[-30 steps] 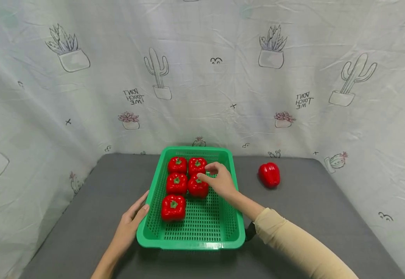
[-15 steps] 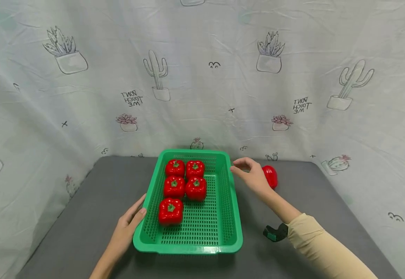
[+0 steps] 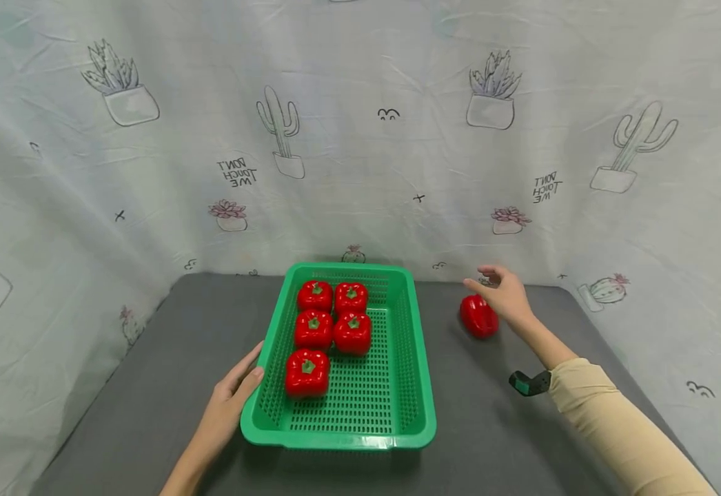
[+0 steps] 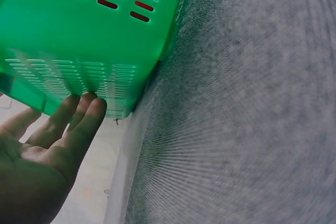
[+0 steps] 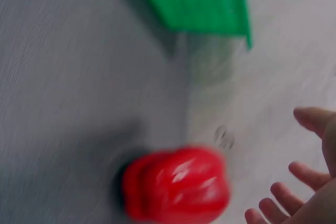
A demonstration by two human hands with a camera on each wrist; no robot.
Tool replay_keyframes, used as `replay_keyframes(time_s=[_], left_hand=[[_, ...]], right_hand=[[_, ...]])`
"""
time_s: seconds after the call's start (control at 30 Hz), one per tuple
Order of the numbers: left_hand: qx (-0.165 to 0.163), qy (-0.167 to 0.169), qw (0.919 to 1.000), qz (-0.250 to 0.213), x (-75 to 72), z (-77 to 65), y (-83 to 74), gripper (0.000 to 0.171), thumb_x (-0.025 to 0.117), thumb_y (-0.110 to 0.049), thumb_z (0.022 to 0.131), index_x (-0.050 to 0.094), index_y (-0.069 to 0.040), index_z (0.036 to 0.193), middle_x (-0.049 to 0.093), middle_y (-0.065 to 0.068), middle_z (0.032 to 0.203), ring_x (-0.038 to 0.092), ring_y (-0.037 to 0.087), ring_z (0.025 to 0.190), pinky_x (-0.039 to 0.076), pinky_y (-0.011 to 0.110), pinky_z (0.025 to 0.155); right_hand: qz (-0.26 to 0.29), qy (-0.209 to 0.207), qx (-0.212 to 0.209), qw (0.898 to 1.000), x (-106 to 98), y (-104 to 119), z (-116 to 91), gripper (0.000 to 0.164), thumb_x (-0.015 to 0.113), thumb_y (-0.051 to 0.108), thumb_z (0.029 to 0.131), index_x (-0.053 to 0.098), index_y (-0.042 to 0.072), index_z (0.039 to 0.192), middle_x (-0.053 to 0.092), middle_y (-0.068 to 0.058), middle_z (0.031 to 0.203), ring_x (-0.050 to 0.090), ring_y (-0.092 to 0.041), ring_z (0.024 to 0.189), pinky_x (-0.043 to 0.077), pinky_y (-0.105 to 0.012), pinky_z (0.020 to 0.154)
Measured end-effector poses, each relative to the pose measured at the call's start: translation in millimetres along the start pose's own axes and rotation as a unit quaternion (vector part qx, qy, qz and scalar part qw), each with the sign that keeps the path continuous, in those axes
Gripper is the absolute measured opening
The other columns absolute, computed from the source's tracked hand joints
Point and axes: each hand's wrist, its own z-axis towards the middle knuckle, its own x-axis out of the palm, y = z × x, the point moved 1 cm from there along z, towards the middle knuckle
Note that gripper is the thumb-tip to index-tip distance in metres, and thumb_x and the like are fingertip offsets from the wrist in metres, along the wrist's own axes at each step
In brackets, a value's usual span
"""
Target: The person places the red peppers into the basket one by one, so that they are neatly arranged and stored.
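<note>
A green plastic basket [image 3: 360, 442] stands mid-table with several red bell peppers [image 3: 314, 329] inside, stems up, filling its left side and back. My left hand [image 3: 229, 399] rests against the basket's left wall. In the left wrist view its straight fingertips [image 4: 97, 107] touch the slotted side. To the right, one more red bell pepper [image 3: 478, 317] lies on its side on the table. Just above it hovers my right hand [image 3: 504, 296], thumb and fingers spread and holding nothing. The right wrist view shows that loose pepper [image 5: 181, 186] below the spread fingers.
The grey tabletop [image 3: 460, 427] runs back to a pale cloth backdrop [image 3: 360, 138] printed with cacti and pots. A black band-like device [image 3: 529, 383] sits at my right wrist. The basket's right rim [image 3: 421, 351] lies between its peppers and the loose one.
My right hand has moved from over the peppers in the basket, across the right rim, to above the loose pepper. The left hand has stayed at the basket's side.
</note>
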Motion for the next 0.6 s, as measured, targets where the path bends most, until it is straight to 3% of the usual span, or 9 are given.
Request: replay_keyframes(time_s=[0.13,0.37,0.6], left_hand=[[0.001,0.0,1.0,-0.009,0.1,0.6,0.1,0.051,0.047,-0.037,0.106,0.033,-0.03,0.154,0.032,0.002,0.155,0.039,0.021,0.135,0.046,0.026,0.092],[-0.001,-0.004,0.9999,-0.013,0.6,0.5,0.1,0.05,0.048,-0.036,0.106,0.035,-0.031,0.154,0.033,0.0,0.154,0.043,0.014,0.132,0.047,0.026,0.091],[0.006,-0.001,0.9999,-0.008,1.1,1.5,-0.7,0.05,0.047,-0.035,0.106,0.034,-0.03,0.154,0.032,0.002,0.155,0.04,0.018,0.134,0.046,0.026,0.092]], right_hand=[[-0.018,0.015,0.006,1.0,-2.4,-21.5,7.4,0.07,0.07,0.041,0.092,0.047,-0.005,0.139,0.044,-0.027,0.139,0.04,-0.044,0.128,0.035,-0.059,0.102],[0.016,0.036,0.059,0.997,-0.5,-48.9,8.0,0.075,0.069,0.043,0.092,0.042,-0.007,0.142,0.04,-0.031,0.141,0.037,-0.046,0.13,0.037,-0.056,0.102],[0.027,0.06,0.1,0.993,2.1,-62.0,8.7,0.079,0.068,0.043,0.093,0.037,-0.008,0.144,0.038,-0.032,0.143,0.036,-0.047,0.131,0.039,-0.055,0.101]])
